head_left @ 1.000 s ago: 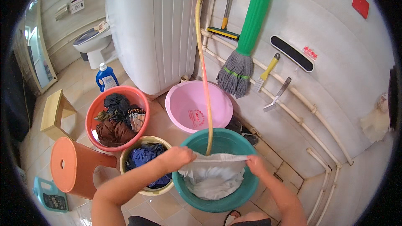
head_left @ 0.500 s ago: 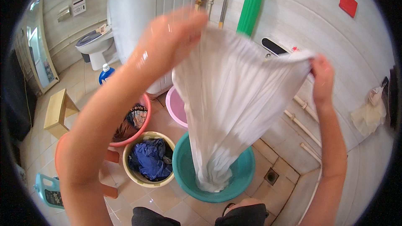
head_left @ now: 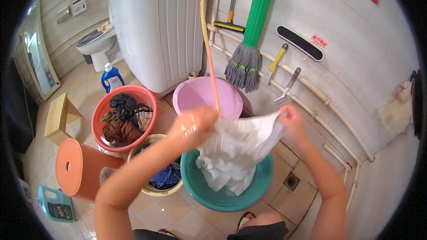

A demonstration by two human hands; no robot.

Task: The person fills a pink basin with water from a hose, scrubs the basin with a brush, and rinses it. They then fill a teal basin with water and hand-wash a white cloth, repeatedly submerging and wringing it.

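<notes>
A wet white cloth garment [head_left: 240, 140] is stretched between my two hands, its lower part bunched in the teal basin [head_left: 227, 206]. My left hand [head_left: 195, 126], slightly blurred, is closed on the cloth's left upper corner. At the right upper corner my right hand [head_left: 291, 122] pinches the edge. Both hands are at about the height of the basin's far rim in the picture. Water shows in the basin around the cloth. Partly behind my left forearm stands a cream bucket [head_left: 167, 192] with blue clothing [head_left: 165, 177] in it.
Beyond the teal basin lie a pink basin [head_left: 207, 95] and a hose [head_left: 209, 49] from the tap. A red basin [head_left: 151, 126] holds dark clothes. Left are an orange stool [head_left: 75, 164], wooden stool [head_left: 62, 115], blue bottle [head_left: 112, 79] and teal jug [head_left: 55, 204]. A mop [head_left: 243, 64] hangs by wall pipes.
Both hands have come down from high up, lowering the white garment, so more of it lies folded in the teal basin. The pink basin and mop are now uncovered.
</notes>
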